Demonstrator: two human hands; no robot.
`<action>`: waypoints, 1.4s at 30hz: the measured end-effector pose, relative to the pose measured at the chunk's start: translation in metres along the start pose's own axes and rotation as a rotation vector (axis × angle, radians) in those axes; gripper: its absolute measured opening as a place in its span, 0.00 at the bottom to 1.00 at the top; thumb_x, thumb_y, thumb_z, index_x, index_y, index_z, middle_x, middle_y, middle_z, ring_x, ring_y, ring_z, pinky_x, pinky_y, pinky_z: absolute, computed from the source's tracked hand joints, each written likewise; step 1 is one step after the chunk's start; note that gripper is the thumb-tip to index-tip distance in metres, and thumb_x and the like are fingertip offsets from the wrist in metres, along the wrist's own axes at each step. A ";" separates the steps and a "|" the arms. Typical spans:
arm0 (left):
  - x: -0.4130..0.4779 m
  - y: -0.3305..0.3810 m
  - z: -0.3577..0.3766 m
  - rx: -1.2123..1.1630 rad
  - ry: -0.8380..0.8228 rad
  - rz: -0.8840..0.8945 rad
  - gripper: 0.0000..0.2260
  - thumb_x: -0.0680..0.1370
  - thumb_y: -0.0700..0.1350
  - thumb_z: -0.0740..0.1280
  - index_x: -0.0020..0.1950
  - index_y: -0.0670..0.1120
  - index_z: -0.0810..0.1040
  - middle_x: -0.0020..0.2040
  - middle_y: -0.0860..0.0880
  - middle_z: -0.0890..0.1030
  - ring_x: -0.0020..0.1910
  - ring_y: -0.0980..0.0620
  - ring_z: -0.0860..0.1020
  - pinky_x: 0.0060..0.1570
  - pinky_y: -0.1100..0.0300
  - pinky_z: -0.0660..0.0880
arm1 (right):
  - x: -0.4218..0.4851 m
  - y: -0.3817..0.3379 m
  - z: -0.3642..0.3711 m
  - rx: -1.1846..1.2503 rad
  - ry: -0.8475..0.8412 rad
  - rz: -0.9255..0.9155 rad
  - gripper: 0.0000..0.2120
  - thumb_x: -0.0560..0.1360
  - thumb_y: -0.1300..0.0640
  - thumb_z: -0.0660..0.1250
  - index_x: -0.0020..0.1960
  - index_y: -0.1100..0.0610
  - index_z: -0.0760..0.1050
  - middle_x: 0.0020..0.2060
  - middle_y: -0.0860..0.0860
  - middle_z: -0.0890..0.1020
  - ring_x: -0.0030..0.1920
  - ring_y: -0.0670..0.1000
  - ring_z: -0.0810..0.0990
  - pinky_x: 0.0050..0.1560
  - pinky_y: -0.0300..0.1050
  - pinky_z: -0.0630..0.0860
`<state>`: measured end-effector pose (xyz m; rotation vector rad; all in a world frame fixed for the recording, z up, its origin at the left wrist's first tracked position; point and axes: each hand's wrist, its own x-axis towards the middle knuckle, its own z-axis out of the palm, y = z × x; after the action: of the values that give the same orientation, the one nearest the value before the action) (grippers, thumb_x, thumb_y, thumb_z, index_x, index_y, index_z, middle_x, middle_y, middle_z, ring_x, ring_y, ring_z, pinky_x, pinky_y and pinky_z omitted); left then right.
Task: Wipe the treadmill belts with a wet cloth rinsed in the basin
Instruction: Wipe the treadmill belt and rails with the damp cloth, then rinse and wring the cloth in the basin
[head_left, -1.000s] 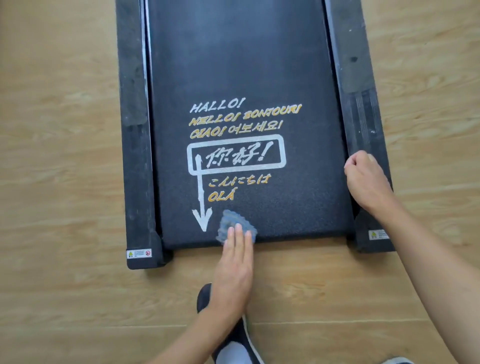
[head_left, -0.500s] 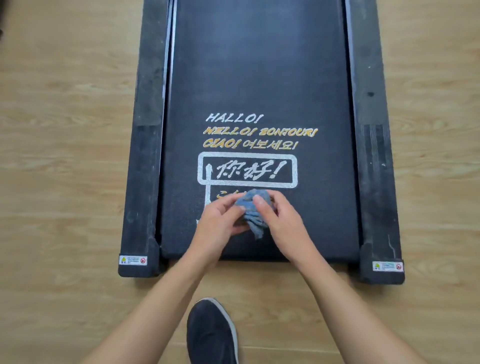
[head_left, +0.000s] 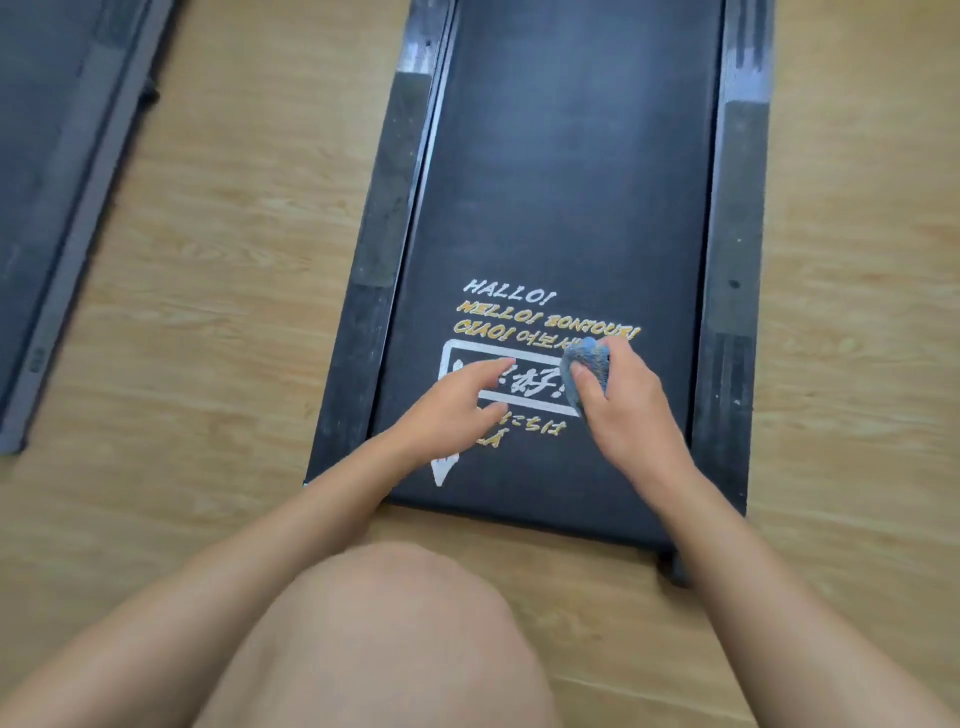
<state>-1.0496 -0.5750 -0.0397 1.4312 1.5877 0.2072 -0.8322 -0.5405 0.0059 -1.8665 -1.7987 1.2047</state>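
Head view. Gripping bunched blue cloth (head_left: 589, 368) in right hand (head_left: 628, 415), over printed greetings on treadmill belt (head_left: 566, 182), near end. Beside it left hand (head_left: 447, 410), fingers loosely spread, holding nothing. Far left, second treadmill (head_left: 47, 156) on wooden floor (head_left: 234, 260).

I'm indoors, on a light wood-plank floor (head_left: 234, 260). One treadmill (head_left: 571, 156) lies flat before me, and a second treadmill (head_left: 52, 156) lies to its left. I cannot tell whether this is a home or a gym.
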 end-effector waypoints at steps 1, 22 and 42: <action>-0.009 0.023 -0.018 0.016 -0.032 -0.013 0.28 0.84 0.45 0.65 0.84 0.54 0.64 0.77 0.59 0.71 0.72 0.58 0.73 0.69 0.58 0.73 | -0.004 -0.021 -0.019 -0.008 0.004 -0.010 0.06 0.83 0.49 0.60 0.51 0.51 0.67 0.45 0.47 0.77 0.47 0.54 0.76 0.45 0.53 0.72; -0.259 0.563 -0.311 0.385 0.096 0.161 0.35 0.82 0.40 0.60 0.87 0.50 0.48 0.87 0.53 0.45 0.70 0.43 0.70 0.50 0.49 0.75 | -0.166 -0.435 -0.530 -0.271 0.195 -0.053 0.08 0.81 0.48 0.65 0.56 0.52 0.72 0.47 0.51 0.80 0.48 0.59 0.79 0.48 0.58 0.78; -0.146 0.969 -0.055 0.493 -0.021 0.272 0.40 0.81 0.40 0.62 0.87 0.50 0.43 0.87 0.50 0.39 0.77 0.40 0.67 0.57 0.47 0.77 | -0.224 -0.164 -0.929 -0.303 0.339 0.170 0.10 0.82 0.48 0.64 0.58 0.52 0.71 0.51 0.53 0.82 0.50 0.61 0.81 0.48 0.53 0.77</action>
<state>-0.4510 -0.3834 0.7136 2.0248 1.4815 -0.0499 -0.2526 -0.4038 0.7710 -2.2665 -1.7319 0.6319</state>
